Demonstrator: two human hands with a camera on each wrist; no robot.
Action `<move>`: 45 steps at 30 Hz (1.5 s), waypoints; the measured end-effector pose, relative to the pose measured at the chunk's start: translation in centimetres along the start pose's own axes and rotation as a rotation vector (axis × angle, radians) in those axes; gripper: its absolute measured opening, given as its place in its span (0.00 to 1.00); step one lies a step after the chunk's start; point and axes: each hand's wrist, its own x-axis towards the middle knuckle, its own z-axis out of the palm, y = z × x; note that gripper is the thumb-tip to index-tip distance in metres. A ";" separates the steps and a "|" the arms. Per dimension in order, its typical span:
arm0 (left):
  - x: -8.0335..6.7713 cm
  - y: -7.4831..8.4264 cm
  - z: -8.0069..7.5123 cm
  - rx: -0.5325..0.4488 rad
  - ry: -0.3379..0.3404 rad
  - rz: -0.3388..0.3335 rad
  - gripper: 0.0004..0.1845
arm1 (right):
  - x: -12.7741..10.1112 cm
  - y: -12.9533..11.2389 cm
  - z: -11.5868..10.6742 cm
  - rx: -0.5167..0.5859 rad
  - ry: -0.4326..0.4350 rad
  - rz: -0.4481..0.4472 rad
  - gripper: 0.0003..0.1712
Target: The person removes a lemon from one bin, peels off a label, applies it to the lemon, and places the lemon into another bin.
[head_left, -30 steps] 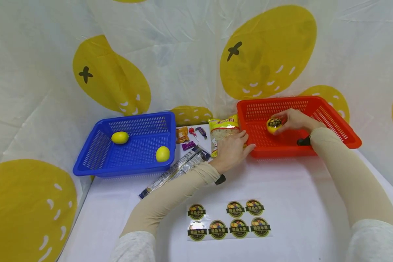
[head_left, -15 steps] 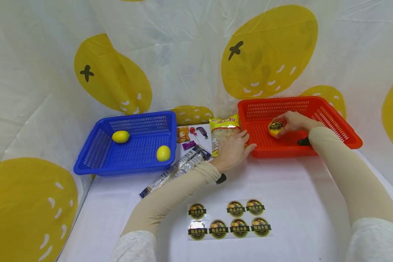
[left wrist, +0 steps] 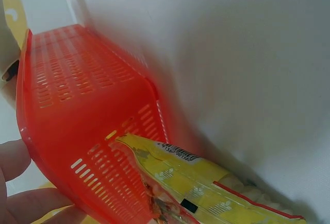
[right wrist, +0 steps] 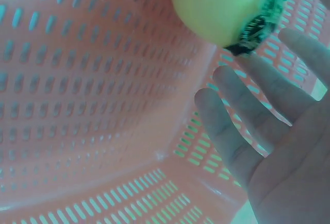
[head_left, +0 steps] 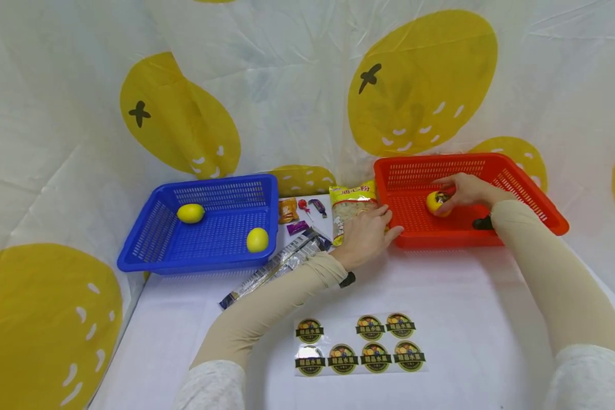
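My right hand (head_left: pixel 470 191) reaches into the red basket (head_left: pixel 453 239), over a lemon (head_left: pixel 434 201) with a dark round sticker. In the right wrist view, its fingers (right wrist: pixel 232 131) are extended and spread, with one fingertip right at the lemon's stickered side (right wrist: pixel 258 31); the lemon sits on the basket floor. My left hand (head_left: pixel 365 236) rests against the red basket's near left corner, thumb and fingertips at the rim, above a yellow food bag (head_left: pixel 351 199). The left wrist view shows those fingers (left wrist: pixel 41 203) fairly straight against the rim (left wrist: pixel 49 175).
A blue basket (head_left: pixel 195 265) on the left holds two lemons. Between the baskets lie an orange packet (head_left: pixel 288 210), a red lollipop (head_left: pixel 302 204), a purple candy (head_left: pixel 297 227) and a long silver packet (head_left: pixel 287 262). In front lies a sheet of round stickers (head_left: pixel 359 347).
The lemon has shifted slightly right and turned, so its sticker faces more toward my right hand. The right fingers have loosened from around it. My left hand keeps its place.
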 end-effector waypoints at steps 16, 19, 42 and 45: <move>-0.3 -0.4 -0.2 -0.015 0.003 0.003 0.28 | -5.0 -4.1 -4.8 0.055 0.115 0.007 0.52; -0.4 -0.5 -0.3 -0.025 -0.007 -0.005 0.28 | -6.0 -5.6 -4.6 0.049 0.126 -0.019 0.51; -5.0 -8.0 -8.2 -0.029 -0.001 0.161 0.29 | -9.2 -18.1 2.9 0.151 0.234 -0.299 0.34; -6.8 -10.8 -9.9 0.004 0.007 0.121 0.33 | -9.0 -19.8 4.3 0.169 0.233 -0.312 0.34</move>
